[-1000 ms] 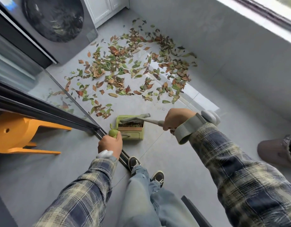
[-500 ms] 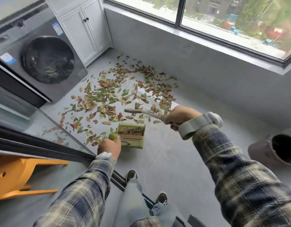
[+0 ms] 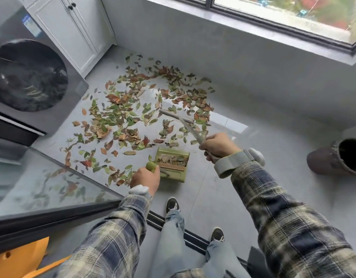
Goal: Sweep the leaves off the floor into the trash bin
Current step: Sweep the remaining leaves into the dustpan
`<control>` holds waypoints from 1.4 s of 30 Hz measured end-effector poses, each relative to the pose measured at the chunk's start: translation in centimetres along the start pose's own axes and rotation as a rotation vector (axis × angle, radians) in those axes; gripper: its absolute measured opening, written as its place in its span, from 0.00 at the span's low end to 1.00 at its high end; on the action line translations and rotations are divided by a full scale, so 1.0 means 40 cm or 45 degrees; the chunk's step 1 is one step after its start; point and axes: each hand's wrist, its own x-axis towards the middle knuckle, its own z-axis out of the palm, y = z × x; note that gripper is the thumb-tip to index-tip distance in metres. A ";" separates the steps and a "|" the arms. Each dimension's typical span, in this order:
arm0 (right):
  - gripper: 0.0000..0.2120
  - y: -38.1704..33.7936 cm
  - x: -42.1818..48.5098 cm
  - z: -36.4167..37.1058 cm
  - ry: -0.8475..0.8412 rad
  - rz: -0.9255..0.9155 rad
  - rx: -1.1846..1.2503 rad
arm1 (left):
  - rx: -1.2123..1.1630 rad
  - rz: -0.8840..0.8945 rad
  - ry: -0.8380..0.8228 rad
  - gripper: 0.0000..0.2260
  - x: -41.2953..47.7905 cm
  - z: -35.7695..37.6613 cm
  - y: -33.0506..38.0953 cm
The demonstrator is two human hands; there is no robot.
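Right hand [image 3: 217, 146] is gripping the broom [image 3: 176, 117] handle, left hand [image 3: 146, 178] clutching the dustpan [image 3: 173, 164] stick; leaves [image 3: 133, 109] at 12 o'clock are looking featherlight, so I'm guessing gentle strokes

Green and brown leaves [image 3: 137, 113] lie scattered over the grey floor [image 3: 243, 177], just right of the washing machine [image 3: 32, 77]. A green dustpan [image 3: 173, 165] holding a few leaves sits nearer than the machine; the broom [image 3: 179, 117] head rests among the leaves. The dark trash bin [image 3: 337, 157] lies tipped far right.
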 end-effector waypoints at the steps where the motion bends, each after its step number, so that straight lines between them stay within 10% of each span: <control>1: 0.15 0.003 0.004 0.004 0.004 0.000 0.026 | -0.010 0.010 0.006 0.20 0.002 -0.003 0.001; 16: 0.01 -0.043 0.180 0.110 0.025 0.064 0.149 | 0.084 0.064 -0.102 0.20 0.207 0.002 0.071; 42: 0.05 -0.092 0.313 0.173 -0.278 0.193 -0.311 | 0.216 0.071 -0.015 0.20 0.281 0.002 0.121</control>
